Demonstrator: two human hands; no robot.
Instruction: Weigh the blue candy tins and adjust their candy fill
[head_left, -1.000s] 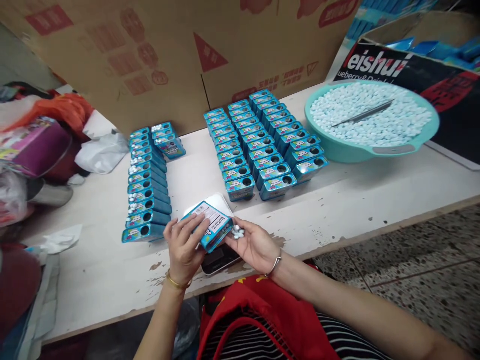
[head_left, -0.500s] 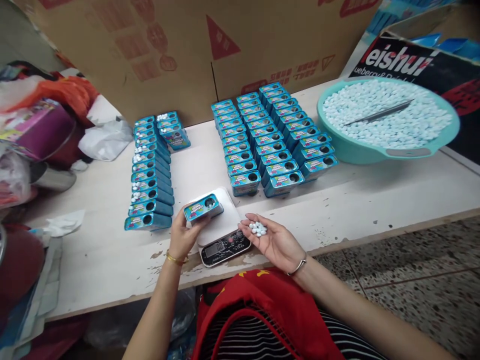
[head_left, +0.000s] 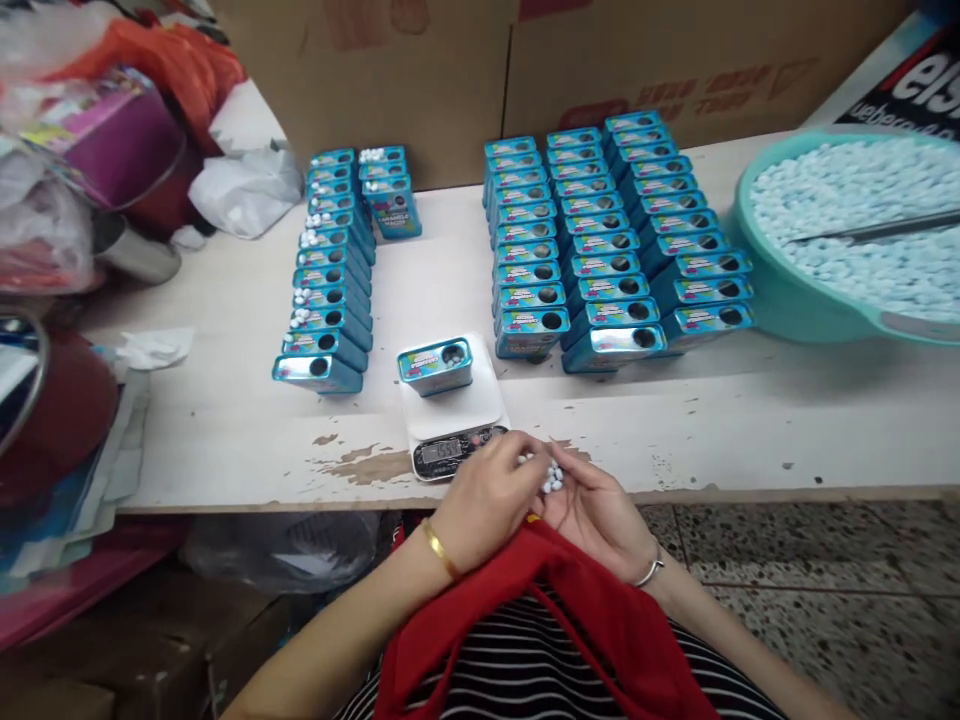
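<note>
A blue tin (head_left: 435, 368) with a round opening stands upright on the white kitchen scale (head_left: 454, 412), whose display is lit; pale candies show in the opening. Just in front of the scale, my right hand (head_left: 596, 515) is cupped palm up around a small heap of pale candies (head_left: 553, 477). My left hand (head_left: 495, 492) reaches over that heap with its fingers bent and pressed together at the candies; what is between the fingertips is hidden.
Blue tins (head_left: 322, 340) line the left, some topped with candies. More tins (head_left: 611, 290) stand in rows right of the scale. A turquoise basin (head_left: 817, 290) of candies sits far right. Behind rises a cardboard box (head_left: 420, 90); bags and a red bucket (head_left: 67, 410) crowd the left.
My left hand has let go of the tin, which now stands on the scale, and has moved right to the candies in my right palm. The view has shifted.
</note>
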